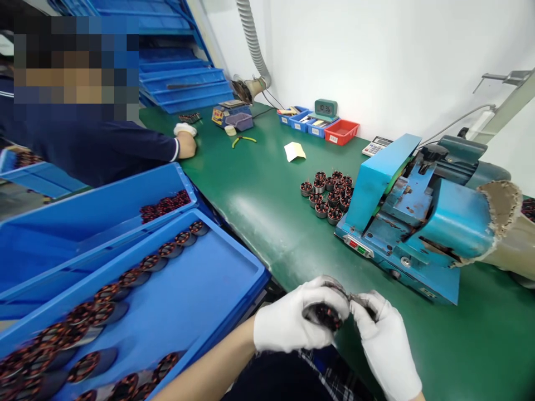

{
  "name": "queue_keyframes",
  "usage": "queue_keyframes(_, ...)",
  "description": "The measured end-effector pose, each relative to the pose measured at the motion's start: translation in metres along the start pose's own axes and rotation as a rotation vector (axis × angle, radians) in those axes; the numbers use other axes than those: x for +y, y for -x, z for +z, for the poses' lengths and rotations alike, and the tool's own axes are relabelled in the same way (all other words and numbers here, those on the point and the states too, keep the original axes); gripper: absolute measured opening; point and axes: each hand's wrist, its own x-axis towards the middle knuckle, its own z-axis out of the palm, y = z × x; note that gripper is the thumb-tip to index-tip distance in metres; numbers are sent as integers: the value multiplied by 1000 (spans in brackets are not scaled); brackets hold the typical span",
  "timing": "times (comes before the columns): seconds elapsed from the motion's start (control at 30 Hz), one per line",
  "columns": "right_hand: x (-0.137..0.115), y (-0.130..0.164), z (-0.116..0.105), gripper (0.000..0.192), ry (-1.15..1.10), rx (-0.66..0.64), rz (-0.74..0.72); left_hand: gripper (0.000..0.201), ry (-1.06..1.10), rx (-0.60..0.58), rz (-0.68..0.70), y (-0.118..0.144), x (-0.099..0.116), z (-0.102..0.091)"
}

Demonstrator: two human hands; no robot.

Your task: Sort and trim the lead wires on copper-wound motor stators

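At the table's near edge, my left hand [292,320] in a white glove is wrapped round a motor stator [328,316], a dark ring with copper windings. A grey metal rim [334,284] shows at the top of that hand's fingers. My right hand [384,340], gloved too, is closed close beside it, its fingertips pinched at the stator's edge. Something thin and dark shows between these fingers, too small to name. Beyond, several stators [321,209] stand grouped on the green table [267,223]. To the left, a blue tray [196,278] carries more stators in a row.
A blue belt-type machine [401,223] with a duct stands on the right. Behind are a calculator [377,146], a red bin [341,132], blue bins [298,120], a clock [326,108] and folded paper [295,151]. A co-worker's arm [146,142] rests at the left, near pliers [243,140].
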Motion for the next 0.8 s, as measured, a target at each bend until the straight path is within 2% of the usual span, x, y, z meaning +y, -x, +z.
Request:
queue_keyframes(0.07, -2, 2, 0, 23, 41, 57, -34, 11, -48, 43, -9, 0, 3, 2)
queue_keyframes(0.1, -3, 3, 0, 24, -2, 42, 0, 15, -115, 80, -19, 1, 4, 3)
queue_keyframes(0.17, -5, 4, 0, 27, -158, -35, 126, 36, -279, 162, -39, 3, 3, 4)
queue_keyframes(0.23, -5, 5, 1, 30, -294, -88, 246, 57, -368, 169, -49, 3, -1, 6)
queue_keyframes(0.27, -5, 5, 1, 32, -327, -83, 274, 59, -345, 156, -59, 3, -5, 6)
queue_keyframes(0.33, -3, 4, 4, 33, -318, -24, 255, 48, -191, 145, -118, 2, -11, 7)
queue_keyframes(0.43, 1, 3, 7, 28, -186, 60, 111, 29, 17, 188, -166, 0, -14, 8)
queue_keyframes(0.5, 1, 3, 9, 25, -139, 42, 59, 12, 35, 207, -75, 0, -12, 8)
queue_keyframes(0.53, 0, 3, 9, 25, -163, 9, 76, 8, 4, 226, -9, 0, -11, 8)
queue_keyframes(0.57, 0, 4, 10, 26, -215, -28, 117, 9, -49, 254, 48, 2, -10, 7)
queue_keyframes(0.63, -2, 5, 10, 28, -331, -94, 213, 29, -186, 283, 91, 4, -10, 6)
queue_keyframes(0.7, -2, 5, 10, 29, -381, -113, 258, 48, -236, 231, 28, 6, -11, 5)
queue_keyframes(0.73, -1, 5, 10, 29, -360, -95, 241, 50, -191, 187, -30, 6, -11, 4)
queue_keyframes(0.8, 2, 6, 11, 27, -248, -17, 137, 40, -34, 93, -128, 6, -12, 2)
